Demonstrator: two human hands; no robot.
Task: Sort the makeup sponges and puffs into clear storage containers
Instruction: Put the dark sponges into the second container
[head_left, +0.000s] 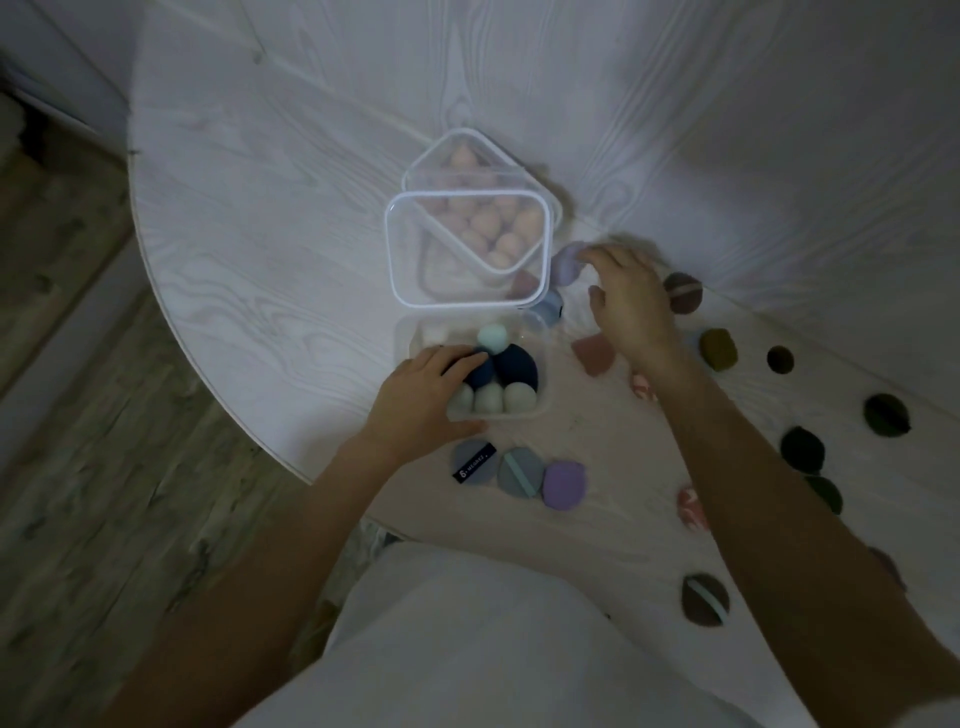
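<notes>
The left hand (421, 392) lay in the near box (540, 410), fingers curled on a navy sponge (480, 371); that box also held a second navy sponge, three pale green ones and a mint one. A lid (395, 260) leaned over the far box (415, 171) of peach sponges. Three puffs (519, 473) lay near. To the right, the right hand (631, 301) pinched a lilac puff (566, 265). Dark puffs (802, 449) were scattered at far right.
</notes>
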